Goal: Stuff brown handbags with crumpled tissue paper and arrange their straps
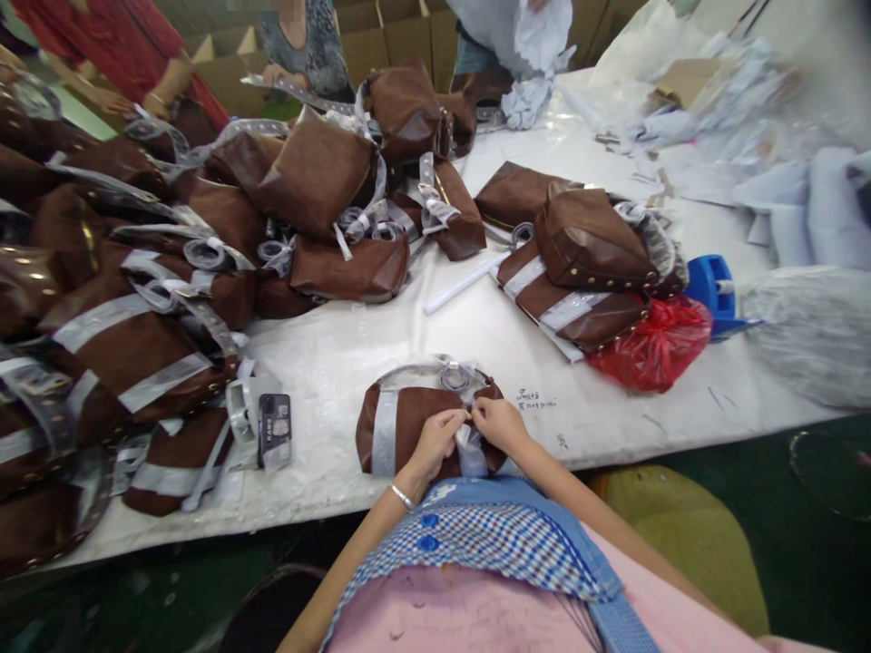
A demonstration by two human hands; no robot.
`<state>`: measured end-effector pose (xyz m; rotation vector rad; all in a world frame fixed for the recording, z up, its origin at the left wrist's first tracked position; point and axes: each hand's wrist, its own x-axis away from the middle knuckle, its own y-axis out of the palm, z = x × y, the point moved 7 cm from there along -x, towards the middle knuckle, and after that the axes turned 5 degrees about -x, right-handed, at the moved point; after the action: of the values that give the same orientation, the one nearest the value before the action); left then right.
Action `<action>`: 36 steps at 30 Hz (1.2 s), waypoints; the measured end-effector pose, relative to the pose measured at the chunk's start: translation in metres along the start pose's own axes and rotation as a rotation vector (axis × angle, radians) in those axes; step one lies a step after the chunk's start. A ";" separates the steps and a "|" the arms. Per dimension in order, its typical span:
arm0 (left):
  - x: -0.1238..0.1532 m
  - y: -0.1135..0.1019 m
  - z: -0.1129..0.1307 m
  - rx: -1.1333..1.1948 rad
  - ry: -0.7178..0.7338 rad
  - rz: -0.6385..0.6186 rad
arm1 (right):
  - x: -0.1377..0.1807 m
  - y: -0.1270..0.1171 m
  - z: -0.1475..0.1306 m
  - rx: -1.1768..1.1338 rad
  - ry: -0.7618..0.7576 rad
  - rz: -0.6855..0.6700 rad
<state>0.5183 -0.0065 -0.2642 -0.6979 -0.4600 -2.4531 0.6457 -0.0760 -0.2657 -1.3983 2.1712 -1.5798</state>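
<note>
A brown handbag (414, 422) lies on the white-covered table right in front of me, with pale wrapping bands around its body and a coiled, plastic-wrapped strap (455, 374) on top. Over the bag's right half, my left hand (437, 443) and my right hand (502, 424) meet, thumbs and fingers pinched together. Between their fingertips is the upper end of a thin whitish wrapping strip (469, 443), which hangs down over the bag. The exact pinched spot is small and partly covered by my fingers.
Many brown bags (319, 172) are heaped at the left and back. A tape dispenser (243, 417) and a phone (275, 426) lie left of my bag. At right are stacked bags (592, 240), a red plastic bag (660, 345) and a blue dispenser (711, 286). Co-workers stand across the table.
</note>
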 end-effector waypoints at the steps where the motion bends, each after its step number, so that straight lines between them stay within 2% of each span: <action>1: 0.005 0.002 0.006 -0.003 0.020 -0.017 | -0.003 -0.001 0.008 0.002 0.030 0.005; 4: 0.018 0.002 0.031 -0.033 0.119 -0.049 | -0.010 -0.013 0.035 -0.006 0.107 0.028; 7: 0.027 -0.012 0.053 -0.060 0.216 0.038 | -0.008 -0.033 0.050 -0.055 0.097 0.097; 9: 0.033 -0.022 0.060 -0.085 0.239 0.091 | 0.004 -0.054 0.042 -0.151 -0.028 0.258; 11: 0.039 -0.027 0.063 -0.116 0.235 0.093 | 0.024 -0.070 0.023 -0.286 -0.232 0.366; 12: 0.043 -0.028 0.065 -0.128 0.240 0.087 | 0.035 -0.073 0.010 -0.357 -0.329 0.348; 15: 0.058 -0.026 0.077 -0.210 0.341 0.077 | 0.059 -0.060 -0.026 -0.546 -0.462 0.100; 17: 0.069 -0.023 0.089 -0.323 0.465 0.094 | 0.067 -0.049 -0.042 -0.659 -0.448 -0.001; 20: 0.085 -0.018 0.105 -0.487 0.634 0.157 | 0.069 -0.037 -0.055 -0.845 -0.379 -0.054; 22: 0.094 -0.017 0.110 -0.559 0.696 0.191 | 0.069 -0.032 -0.060 -0.955 -0.336 -0.091; 29: 0.110 -0.023 0.106 -0.663 0.697 0.290 | 0.081 -0.039 -0.075 -1.186 -0.250 -0.137; 32: 0.114 -0.030 0.103 -0.759 0.687 0.409 | 0.083 -0.037 -0.076 -1.230 -0.182 -0.118; 36: 0.117 -0.048 0.101 -0.781 0.599 0.575 | 0.084 -0.031 -0.076 -1.237 -0.141 -0.119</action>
<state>0.4447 0.0293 -0.1242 -0.2664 0.8503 -2.0712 0.5738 -0.0851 -0.1728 -1.7432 3.0909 0.0702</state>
